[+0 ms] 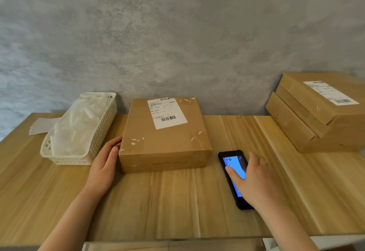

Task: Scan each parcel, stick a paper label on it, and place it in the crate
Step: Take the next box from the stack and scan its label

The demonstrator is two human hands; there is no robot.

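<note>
Nearest us, our right hand (256,179) lies spread over the scanner (235,177) on the tabletop (177,201), thumb on its screen, nothing gripped yet. Our left hand (106,164) rests flat against the parcel (164,138). Scanning comes next, we judge: lift the scanner, aim at the barcode. More parcels (316,112) wait far right.

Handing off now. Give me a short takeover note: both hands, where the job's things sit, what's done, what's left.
Left hand: open, resting against the left side of the centre parcel.
Right hand: open, fingers on the scanner, which lies flat on the table, screen lit.
Basket of white paper pieces is left of the parcel; stacked parcels wait at right.
Done: cannot tell. Left: scan the centre parcel, label it, crate it. No crate in view.
</note>
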